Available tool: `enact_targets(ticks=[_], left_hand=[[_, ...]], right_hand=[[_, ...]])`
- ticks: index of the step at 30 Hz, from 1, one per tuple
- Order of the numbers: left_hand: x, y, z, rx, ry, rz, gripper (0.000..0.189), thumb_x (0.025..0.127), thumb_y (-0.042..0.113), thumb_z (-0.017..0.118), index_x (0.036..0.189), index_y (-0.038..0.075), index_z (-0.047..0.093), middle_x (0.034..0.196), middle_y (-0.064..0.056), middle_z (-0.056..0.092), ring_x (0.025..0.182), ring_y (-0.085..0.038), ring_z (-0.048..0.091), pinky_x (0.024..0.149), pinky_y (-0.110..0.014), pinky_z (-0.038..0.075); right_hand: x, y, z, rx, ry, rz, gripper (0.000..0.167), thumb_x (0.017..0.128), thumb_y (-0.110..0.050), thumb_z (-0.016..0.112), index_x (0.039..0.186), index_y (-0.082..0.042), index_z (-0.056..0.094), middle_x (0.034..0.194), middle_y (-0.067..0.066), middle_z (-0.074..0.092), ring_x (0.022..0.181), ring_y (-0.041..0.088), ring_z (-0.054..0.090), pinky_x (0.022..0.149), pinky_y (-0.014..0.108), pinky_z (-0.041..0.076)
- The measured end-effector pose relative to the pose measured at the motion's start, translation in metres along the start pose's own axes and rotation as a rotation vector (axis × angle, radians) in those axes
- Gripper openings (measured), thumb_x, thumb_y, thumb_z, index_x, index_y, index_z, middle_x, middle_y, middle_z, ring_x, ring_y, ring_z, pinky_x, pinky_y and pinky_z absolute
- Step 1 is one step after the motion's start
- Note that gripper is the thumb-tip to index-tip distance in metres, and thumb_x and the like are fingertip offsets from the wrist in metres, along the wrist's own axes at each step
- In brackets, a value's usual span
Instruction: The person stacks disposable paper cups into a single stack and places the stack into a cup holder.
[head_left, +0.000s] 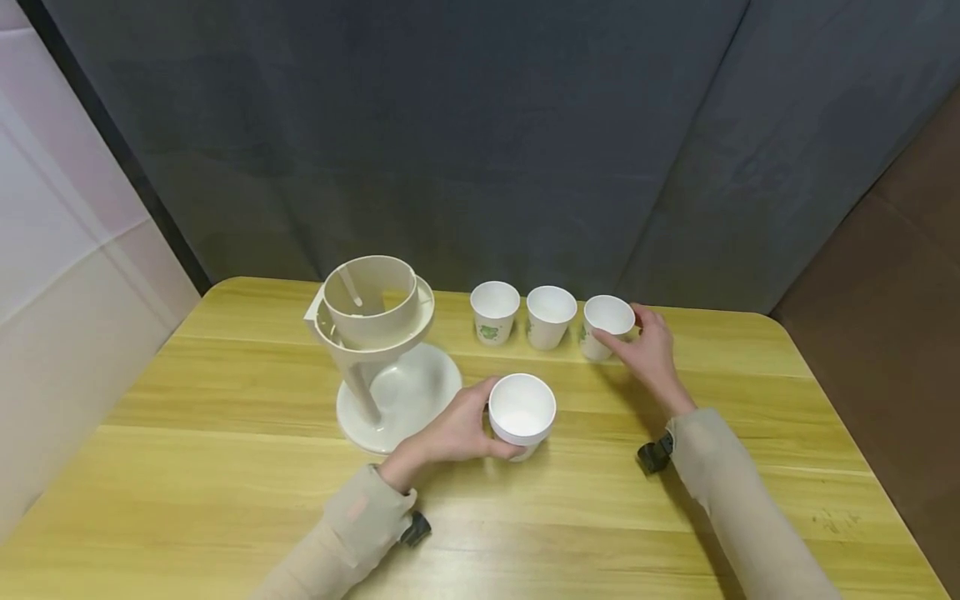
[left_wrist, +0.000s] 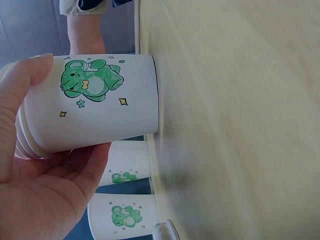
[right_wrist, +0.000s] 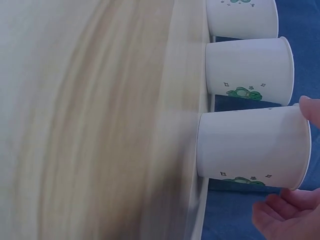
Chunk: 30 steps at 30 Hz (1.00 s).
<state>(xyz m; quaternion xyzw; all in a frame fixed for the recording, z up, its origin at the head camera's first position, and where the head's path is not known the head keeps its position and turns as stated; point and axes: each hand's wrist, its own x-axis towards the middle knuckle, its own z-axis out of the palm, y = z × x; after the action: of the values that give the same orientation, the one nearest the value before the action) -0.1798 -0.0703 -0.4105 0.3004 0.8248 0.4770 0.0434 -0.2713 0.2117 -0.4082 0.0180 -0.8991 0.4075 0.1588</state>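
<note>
Near the table's middle, my left hand (head_left: 463, 423) grips a small stack of white paper cups (head_left: 522, 408), thumb on the near side and fingers behind. Several stacked rims show in the left wrist view, and a green bear is printed on the outer cup (left_wrist: 95, 95). My right hand (head_left: 651, 354) holds the rightmost paper cup (head_left: 608, 317) of a row at the back, thumb and fingers on opposite sides near its rim. That cup stands upright on the table. To its left stand a middle paper cup (head_left: 551, 315) and a left paper cup (head_left: 495, 312), both upright.
Left of the cups stands a cream plastic stand (head_left: 360, 387) with a ring-shaped holder (head_left: 372, 304) on top and a round white base (head_left: 420, 387). The wooden table (head_left: 225, 483) ends at a dark cloth (head_left: 450, 142) behind the row.
</note>
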Motion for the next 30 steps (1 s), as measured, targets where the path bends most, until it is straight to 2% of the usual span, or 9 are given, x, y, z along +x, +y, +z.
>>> enact_targets(ticks=[9, 21, 30], left_hand=[[0.000, 0.000, 0.000, 0.014, 0.002, 0.002, 0.074, 0.061, 0.013, 0.085, 0.124, -0.002, 0.050, 0.117, -0.011, 0.061, 0.107, -0.022, 0.057, 0.095, -0.039, 0.044], [0.000, 0.003, -0.001, 0.009, -0.001, 0.010, 0.074, 0.062, 0.014, 0.085, 0.124, -0.002, 0.049, 0.116, -0.012, 0.061, 0.106, -0.023, 0.057, 0.094, -0.039, 0.044], [0.000, 0.002, 0.000, 0.012, 0.003, 0.016, 0.075, 0.061, 0.014, 0.085, 0.125, -0.002, 0.049, 0.116, -0.012, 0.061, 0.105, -0.023, 0.057, 0.093, -0.039, 0.045]], right_hand=[[0.002, -0.004, 0.002, -0.020, -0.007, 0.007, 0.066, 0.074, -0.028, 0.077, 0.121, 0.010, 0.050, 0.112, 0.024, 0.052, 0.105, 0.036, 0.045, 0.089, 0.047, 0.038], [-0.002, -0.002, -0.001, -0.007, 0.038, 0.004, 0.061, 0.072, -0.024, 0.079, 0.115, 0.009, 0.053, 0.106, 0.023, 0.052, 0.098, 0.034, 0.046, 0.085, 0.044, 0.041], [-0.010, 0.000, -0.008, 0.062, 0.046, -0.006, 0.059, 0.071, -0.019, 0.081, 0.117, 0.007, 0.054, 0.111, 0.023, 0.052, 0.104, 0.034, 0.050, 0.091, 0.047, 0.044]])
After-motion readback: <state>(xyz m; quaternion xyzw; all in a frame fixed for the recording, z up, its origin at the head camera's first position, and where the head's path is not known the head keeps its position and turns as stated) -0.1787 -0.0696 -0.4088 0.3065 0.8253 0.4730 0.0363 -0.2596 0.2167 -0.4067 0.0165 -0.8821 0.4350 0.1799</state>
